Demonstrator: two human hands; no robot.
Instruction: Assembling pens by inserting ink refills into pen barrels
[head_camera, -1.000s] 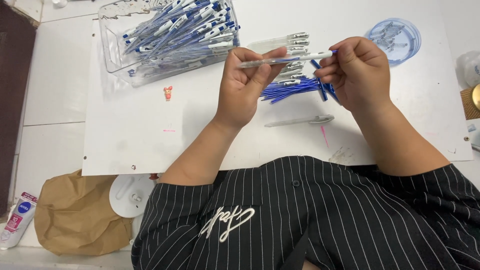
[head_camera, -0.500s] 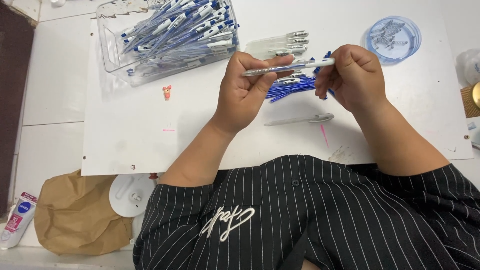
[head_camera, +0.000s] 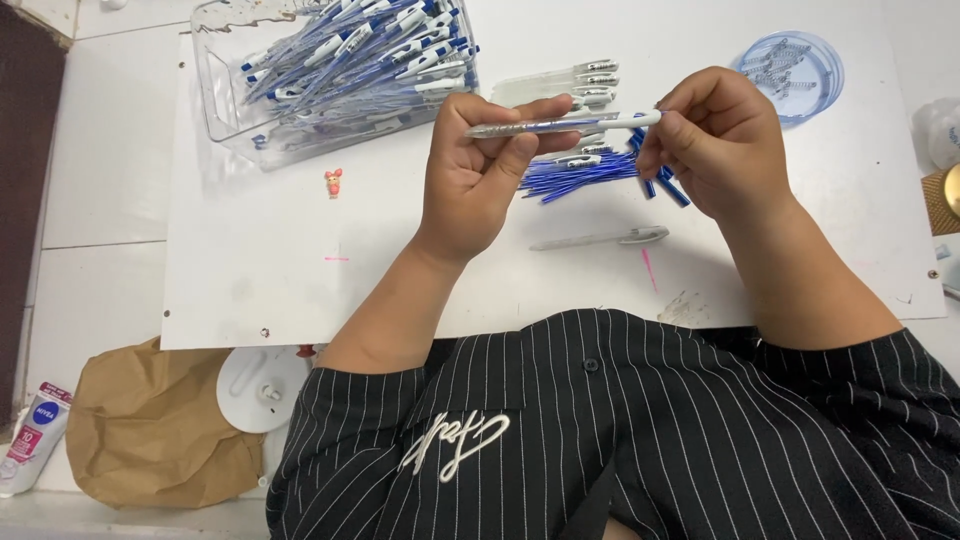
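My left hand (head_camera: 480, 165) and my right hand (head_camera: 722, 140) hold one clear pen (head_camera: 560, 124) level between them, above a white board (head_camera: 300, 260). The left fingers pinch the tip end, the right fingers grip the white cap end. Under the pen lies a heap of blue refills (head_camera: 585, 172) and several clear pen barrels (head_camera: 565, 80). A single clear barrel (head_camera: 600, 238) lies alone on the board nearer to me.
A clear plastic bin (head_camera: 225, 100) full of blue and white pens stands at the back left. A round clear lid (head_camera: 830, 75) with small springs sits at the back right. A tiny red figure (head_camera: 333, 182), a brown paper bag (head_camera: 150, 430) and a white disc (head_camera: 262, 388) lie left.
Both hands have shifted slightly with the pen; the right hand has closed in along the cap end. Nothing else on the board has moved.
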